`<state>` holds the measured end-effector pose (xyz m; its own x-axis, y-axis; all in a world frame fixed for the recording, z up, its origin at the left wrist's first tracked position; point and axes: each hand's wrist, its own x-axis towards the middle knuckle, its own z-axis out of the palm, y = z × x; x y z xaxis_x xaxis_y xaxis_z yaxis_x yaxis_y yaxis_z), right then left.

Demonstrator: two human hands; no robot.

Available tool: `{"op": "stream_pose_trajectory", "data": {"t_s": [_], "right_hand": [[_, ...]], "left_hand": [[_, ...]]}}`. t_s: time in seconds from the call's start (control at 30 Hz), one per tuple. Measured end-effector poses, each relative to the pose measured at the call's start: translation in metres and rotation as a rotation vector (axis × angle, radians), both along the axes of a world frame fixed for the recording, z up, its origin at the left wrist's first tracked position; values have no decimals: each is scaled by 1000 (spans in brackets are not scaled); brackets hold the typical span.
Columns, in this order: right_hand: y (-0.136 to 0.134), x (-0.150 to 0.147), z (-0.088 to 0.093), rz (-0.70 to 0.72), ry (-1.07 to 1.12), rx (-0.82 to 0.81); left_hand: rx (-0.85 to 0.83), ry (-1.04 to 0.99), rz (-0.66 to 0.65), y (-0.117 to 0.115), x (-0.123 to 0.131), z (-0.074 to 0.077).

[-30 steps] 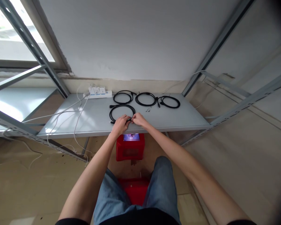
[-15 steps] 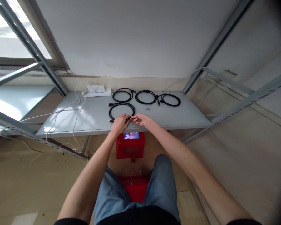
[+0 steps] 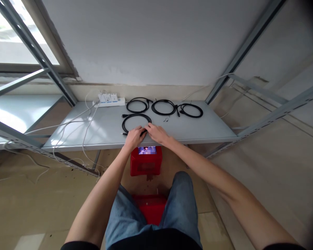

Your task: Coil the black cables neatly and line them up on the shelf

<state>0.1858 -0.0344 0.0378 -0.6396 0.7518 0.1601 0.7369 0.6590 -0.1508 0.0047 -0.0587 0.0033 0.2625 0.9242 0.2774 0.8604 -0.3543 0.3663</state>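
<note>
Several white cords (image 3: 67,123) are trailing across the grey shelf (image 3: 203,130); a white power strip (image 3: 111,103) is lying near the wall (image 3: 146,52); one black front coil (image 3: 138,115) is resting by the shelf's front edge; the left hand (image 3: 134,138) is grasping its near side with curled fingers; a rear coil (image 3: 137,111) is lying just behind; the right hand (image 3: 157,133) is touching the front coil's right side, fingertips bent, whether pinching I cannot tell; a middle coil (image 3: 163,114), a small black wire piece (image 3: 167,119) and an end coil (image 3: 194,116) are lying farther right.
</note>
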Motion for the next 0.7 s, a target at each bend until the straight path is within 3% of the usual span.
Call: {"op": "stream_pose_trajectory", "data": {"t_s": [0.17,0.33,0.53,0.7], "right_hand": [[-1,2,2,62,-262,221],[7,2,6,258,-280,406],[16,0,5,368,-319,478],[11,-1,5,328,-369,469]], "left_hand": [[-6,28,8,-1,0,2],[-1,44,20,0,0,-1],[21,46,20,0,0,-2],[32,60,15,-1,1,0]]}}
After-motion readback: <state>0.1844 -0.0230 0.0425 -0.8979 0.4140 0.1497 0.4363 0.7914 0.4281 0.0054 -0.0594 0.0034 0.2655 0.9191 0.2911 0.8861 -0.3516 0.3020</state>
